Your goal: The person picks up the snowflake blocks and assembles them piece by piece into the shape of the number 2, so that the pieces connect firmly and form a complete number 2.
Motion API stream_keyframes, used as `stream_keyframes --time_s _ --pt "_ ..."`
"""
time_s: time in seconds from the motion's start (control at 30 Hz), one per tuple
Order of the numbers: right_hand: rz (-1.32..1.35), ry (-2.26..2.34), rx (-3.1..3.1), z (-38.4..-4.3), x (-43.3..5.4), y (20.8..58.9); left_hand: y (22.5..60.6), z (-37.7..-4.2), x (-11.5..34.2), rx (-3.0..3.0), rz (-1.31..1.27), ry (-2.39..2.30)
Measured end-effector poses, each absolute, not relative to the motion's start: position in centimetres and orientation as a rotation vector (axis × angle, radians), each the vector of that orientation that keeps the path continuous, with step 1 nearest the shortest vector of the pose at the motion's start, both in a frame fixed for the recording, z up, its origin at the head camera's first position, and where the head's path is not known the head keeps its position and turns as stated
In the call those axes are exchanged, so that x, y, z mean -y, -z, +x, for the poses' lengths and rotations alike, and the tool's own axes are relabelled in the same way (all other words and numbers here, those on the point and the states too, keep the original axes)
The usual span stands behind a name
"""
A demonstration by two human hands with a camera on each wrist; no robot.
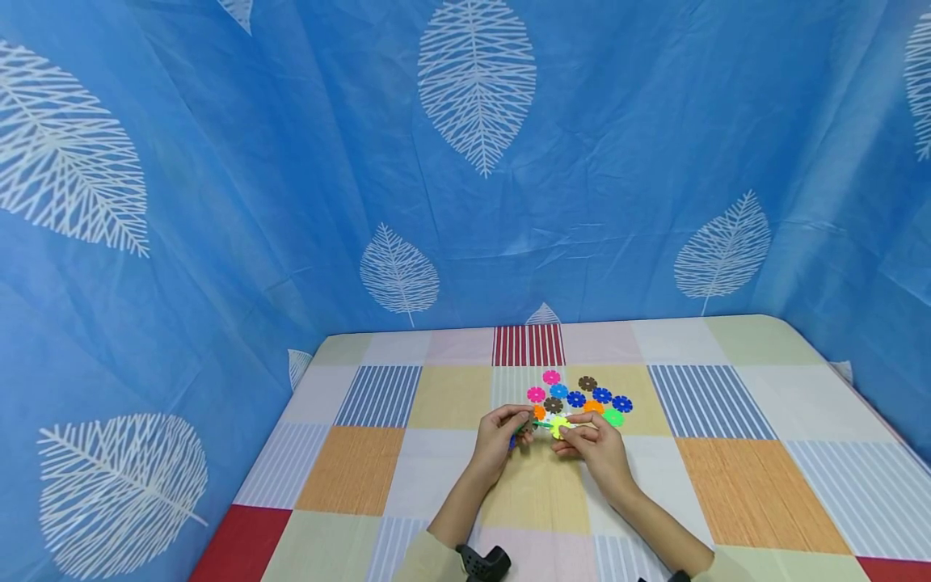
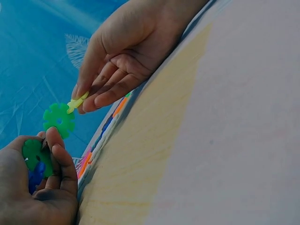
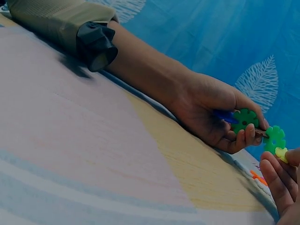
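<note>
My left hand (image 1: 497,436) grips a short chain of slotted plastic flower discs. In the left wrist view, a blue disc (image 2: 36,178) and a green disc (image 2: 32,151) lie against the palm, and another green disc (image 2: 59,120) sticks out past the fingertips. Between the two green ones, a brown disc (image 3: 260,133) shows edge-on in the right wrist view, pinched by the left fingers. My right hand (image 1: 602,453) pinches a yellow disc (image 1: 558,427) between thumb and fingers. That yellow disc meets the rim of the outer green one, turned at an angle to it.
Just beyond the hands, several loose discs lie on the patchwork tablecloth (image 1: 436,477), among them a pink disc (image 1: 536,394), a brown disc (image 1: 587,383), a dark blue disc (image 1: 621,403) and a light green disc (image 1: 613,416). A blue leaf-print curtain (image 1: 582,202) encloses the table's back and sides.
</note>
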State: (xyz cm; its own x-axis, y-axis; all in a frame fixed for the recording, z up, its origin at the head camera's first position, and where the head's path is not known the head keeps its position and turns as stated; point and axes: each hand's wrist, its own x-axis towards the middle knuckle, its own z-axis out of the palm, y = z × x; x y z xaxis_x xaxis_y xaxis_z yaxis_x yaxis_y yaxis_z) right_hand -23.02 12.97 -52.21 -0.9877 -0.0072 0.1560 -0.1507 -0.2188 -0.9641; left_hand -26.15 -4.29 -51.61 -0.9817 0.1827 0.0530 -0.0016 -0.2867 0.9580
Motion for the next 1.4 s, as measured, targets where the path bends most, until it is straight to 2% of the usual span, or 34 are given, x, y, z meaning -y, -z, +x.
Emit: stream_keyframes --time_s 0.23,0.6,0.83,1.17,1.4 --pt "0.180 -2.410 1.904 -22.9 -12.8 52.1 49.8 -24.8 4.2 -1.846 0.234 -2.423" --pt "0.172 -2.391 1.863 -23.0 -12.2 52.0 49.9 -25.0 4.5 -1.836 0.245 -2.386" --pt "0.137 -2.135 1.942 -23.1 -12.5 52.2 51.8 -26.0 4.2 -1.746 0.211 -2.424" --pt "0.152 -2.004 2.034 -23.2 -12.7 52.2 51.6 -26.0 4.5 -1.633 0.276 -2.301" --pt "0.281 -1.778 2.163 -21.6 -12.1 49.9 51.4 -25.9 4.8 -1.733 0.327 -2.156"
